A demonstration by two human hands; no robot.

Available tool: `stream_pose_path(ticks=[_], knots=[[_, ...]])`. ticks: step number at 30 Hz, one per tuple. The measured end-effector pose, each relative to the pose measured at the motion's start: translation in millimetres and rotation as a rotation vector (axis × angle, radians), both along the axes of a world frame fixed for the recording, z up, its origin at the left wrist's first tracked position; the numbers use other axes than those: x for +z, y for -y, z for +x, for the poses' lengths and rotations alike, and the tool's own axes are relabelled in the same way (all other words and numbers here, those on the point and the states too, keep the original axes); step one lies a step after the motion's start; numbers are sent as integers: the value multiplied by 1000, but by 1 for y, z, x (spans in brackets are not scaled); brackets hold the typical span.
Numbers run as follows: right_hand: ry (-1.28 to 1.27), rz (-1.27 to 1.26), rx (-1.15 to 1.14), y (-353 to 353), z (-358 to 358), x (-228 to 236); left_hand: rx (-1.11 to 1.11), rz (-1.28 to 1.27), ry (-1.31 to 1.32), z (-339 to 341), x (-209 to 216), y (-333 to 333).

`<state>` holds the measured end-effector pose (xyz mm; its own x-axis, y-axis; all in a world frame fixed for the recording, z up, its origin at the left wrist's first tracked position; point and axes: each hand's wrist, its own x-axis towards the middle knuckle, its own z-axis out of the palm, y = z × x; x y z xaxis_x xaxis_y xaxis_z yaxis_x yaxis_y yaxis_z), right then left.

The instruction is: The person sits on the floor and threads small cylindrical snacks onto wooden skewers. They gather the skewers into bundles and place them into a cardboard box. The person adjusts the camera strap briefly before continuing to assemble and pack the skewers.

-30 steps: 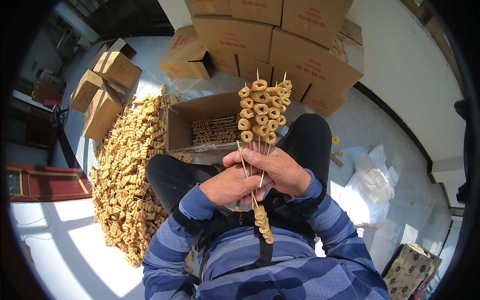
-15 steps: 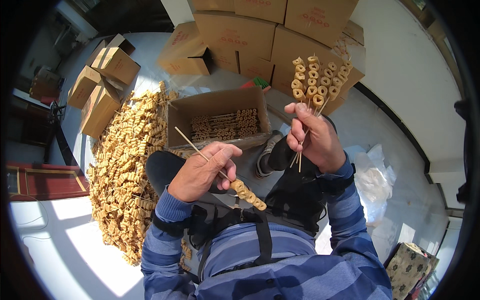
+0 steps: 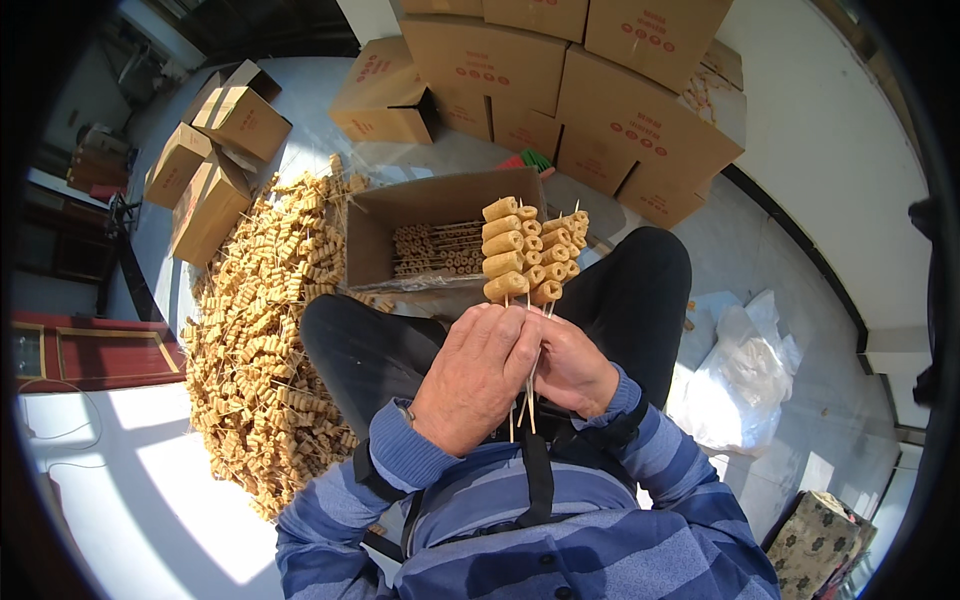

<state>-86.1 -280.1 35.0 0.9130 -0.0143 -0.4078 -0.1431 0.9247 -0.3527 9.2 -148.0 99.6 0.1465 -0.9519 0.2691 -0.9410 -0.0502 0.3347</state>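
Above my lap, several wooden skewers threaded with tan, hollow food rolls stand upright in a bunch. My left hand is closed on the bare sticks just below the rolls. Against it, my right hand is closed round the same bundle from the other side. Bare stick ends poke out below both hands. Behind the bunch is an open cardboard box with rows of the same skewers laid inside. The fingertips are partly hidden where the hands meet.
A large heap of loose skewers covers the floor at my left. Stacked cardboard boxes stand at the back, more boxes at the far left. Clear plastic bags lie at my right, near a patterned fabric-covered object.
My left hand has brought its single skewer up to the bunch, rolls now pointing away from me. My right hand has moved left and lower, so both hands meet on the sticks.
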Motion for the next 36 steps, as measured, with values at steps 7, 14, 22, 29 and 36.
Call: stream_pose_path(ticks=[7,14,22,29,36], knots=[[203,48,6,5,-3,5,52,149,199,-22,7,-10],[72,-79,-3,5,-10,14,6,168,124,-24,7,-13],[38,-147,38,9,-12,27,-84,81,-89,-16,6,-22],[-67,-478,51,-3,-9,35,268,-431,-686,-9,2,-35],[26,-596,298,-15,-7,32,476,-675,-1802,23,-18,-18]])
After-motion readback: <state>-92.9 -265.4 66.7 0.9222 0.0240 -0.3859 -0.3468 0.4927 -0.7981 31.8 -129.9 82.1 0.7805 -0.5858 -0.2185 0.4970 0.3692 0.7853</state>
